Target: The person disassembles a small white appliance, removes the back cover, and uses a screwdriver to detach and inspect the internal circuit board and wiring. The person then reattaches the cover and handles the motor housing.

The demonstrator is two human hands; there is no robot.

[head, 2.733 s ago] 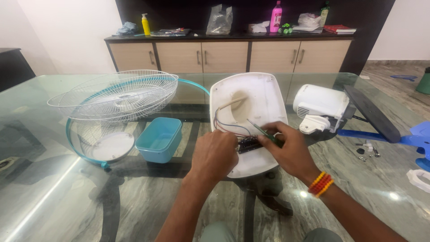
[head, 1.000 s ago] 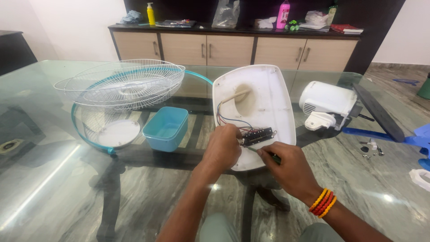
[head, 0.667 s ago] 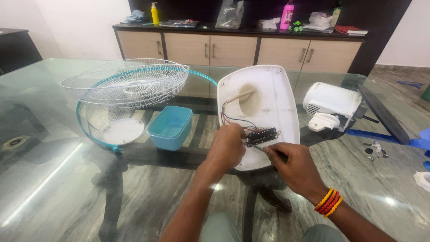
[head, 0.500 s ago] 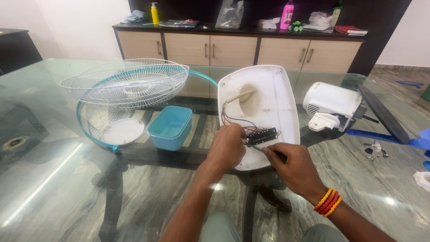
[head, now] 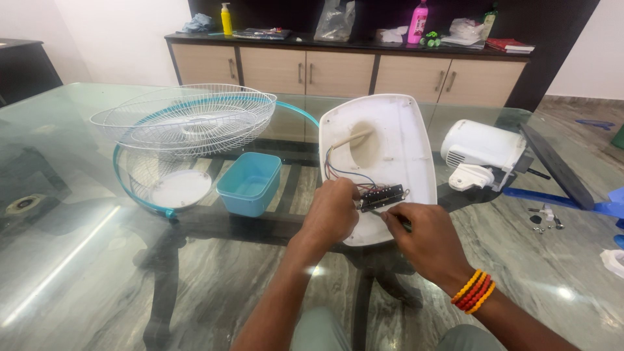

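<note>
Hardly anything has moved: left hand (head: 333,211) still pinches the black switch block (head: 382,197) on the white oval plastic fan base (head: 383,156) — right-hand fingers (head: 393,218) clenched on a thin tool; keep it square, press gently.

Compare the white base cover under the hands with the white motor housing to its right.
The base cover is a flat, open shell showing its inside, with wires and a black switch strip; the motor housing is a closed, boxy block. Both hands work at the cover; the housing lies untouched. Both are white plastic on the glass table.

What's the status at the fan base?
Left hand steadies switch block. Right hand holds thin tool against it. Wires close by.
</note>
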